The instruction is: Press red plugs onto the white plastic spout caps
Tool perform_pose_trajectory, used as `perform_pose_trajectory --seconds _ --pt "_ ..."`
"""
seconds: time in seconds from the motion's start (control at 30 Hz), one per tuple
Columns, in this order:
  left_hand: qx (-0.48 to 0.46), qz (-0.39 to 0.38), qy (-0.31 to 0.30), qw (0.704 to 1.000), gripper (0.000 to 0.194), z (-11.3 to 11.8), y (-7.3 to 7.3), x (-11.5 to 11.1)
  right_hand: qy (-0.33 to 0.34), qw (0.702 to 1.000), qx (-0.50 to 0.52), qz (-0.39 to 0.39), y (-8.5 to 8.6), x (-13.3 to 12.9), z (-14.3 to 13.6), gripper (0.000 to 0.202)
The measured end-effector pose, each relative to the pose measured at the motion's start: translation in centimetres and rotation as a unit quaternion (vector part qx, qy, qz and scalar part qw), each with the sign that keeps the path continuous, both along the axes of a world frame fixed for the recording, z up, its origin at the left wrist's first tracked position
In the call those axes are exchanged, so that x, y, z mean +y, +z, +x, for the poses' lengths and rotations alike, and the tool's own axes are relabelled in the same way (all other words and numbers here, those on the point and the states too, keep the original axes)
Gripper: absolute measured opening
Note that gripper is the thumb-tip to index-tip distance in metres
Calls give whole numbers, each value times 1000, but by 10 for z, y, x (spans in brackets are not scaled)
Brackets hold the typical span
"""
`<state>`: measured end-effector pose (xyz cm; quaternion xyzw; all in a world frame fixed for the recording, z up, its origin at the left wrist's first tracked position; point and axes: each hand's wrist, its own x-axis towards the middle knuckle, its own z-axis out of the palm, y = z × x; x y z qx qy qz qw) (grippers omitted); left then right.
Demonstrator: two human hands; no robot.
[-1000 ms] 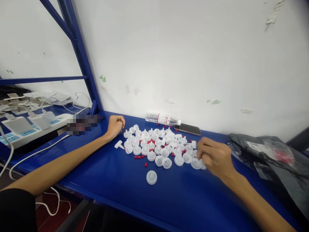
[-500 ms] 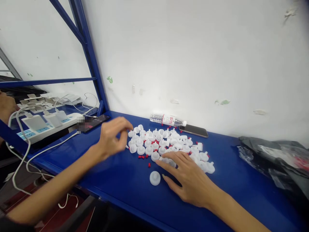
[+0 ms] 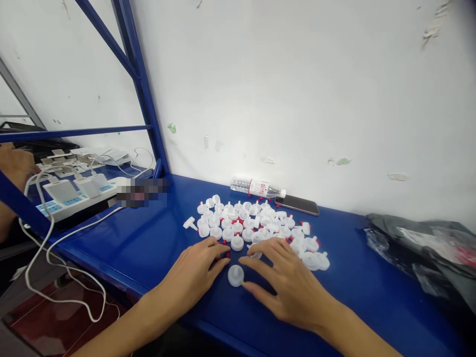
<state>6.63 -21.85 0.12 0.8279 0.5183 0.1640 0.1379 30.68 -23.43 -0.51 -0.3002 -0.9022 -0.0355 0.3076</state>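
Right hand: my right hand [image 3: 286, 285] is open, thumb spread from the fingers, its tip at the edge of the lone white cap [image 3: 235, 275]; whether they touch, I cannot tell.
Left hand: my left hand [image 3: 201, 263] is open too, thumb and forefinger curved with a gap between, at a small red piece [image 3: 227, 254]; no grip on it can be confirmed.
Lone cap: on the blue table [image 3: 156, 238] between my hands, stem upward, in front of the pile of white caps [image 3: 248, 234].
Handling: in my judgement the rim is the place to pinch, lightly, thumb against fingertips (the plastic looks smooth enough to skid), with the left fingers kept from scattering the red pieces.
Cap count: one apart; dozens in the pile, overlapping, so no exact figure.
Red count: several, partly hidden among the caps; total not verifiable.
Bottle and phone: one clear bottle [image 3: 256, 187] on its side, one phone [image 3: 297, 204] lying flat by its capped end, both behind the pile.
Bagging: at least one dark plastic bag [image 3: 444, 270] to my right.
Power strip: one strip [image 3: 70, 203], three white chargers [image 3: 61, 191] plugged in.
Other person: one hand [image 3: 17, 166], far left.
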Motion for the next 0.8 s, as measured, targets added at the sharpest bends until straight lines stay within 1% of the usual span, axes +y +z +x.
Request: perform_pose_trajectory --seconds 0.13,0.23,0.33,0.4,0.5,0.6,0.73,0.8 --pt "-26 -1 -7 1000 20 0 -4 4 25 999 -31 -17 -4 -3 -6 30" --pt "-55 3 -7 998 17 1 -1 3 22 999 -27 -21 -6 -2 -6 26" --pt "-109 -13 -7 994 14 0 10 -2 19 999 -24 -10 -7 0 -5 26" --pt "-166 -46 -14 985 11 0 20 -8 21 999 -25 -5 -7 0 -5 24" --pt "-201 -99 -53 973 15 2 30 -14 22 999 -27 -1 -8 0 -5 23" --pt "-197 -134 -79 968 18 4 29 -14 19 999 -28 1 -8 0 -5 21" --pt "-210 -150 -68 964 18 5 23 -12 17 999 -34 -9 -7 -1 -6 21" --pt "-220 -147 -70 962 15 5 21 -12 15 999 -37 -14 -7 -2 -5 20"
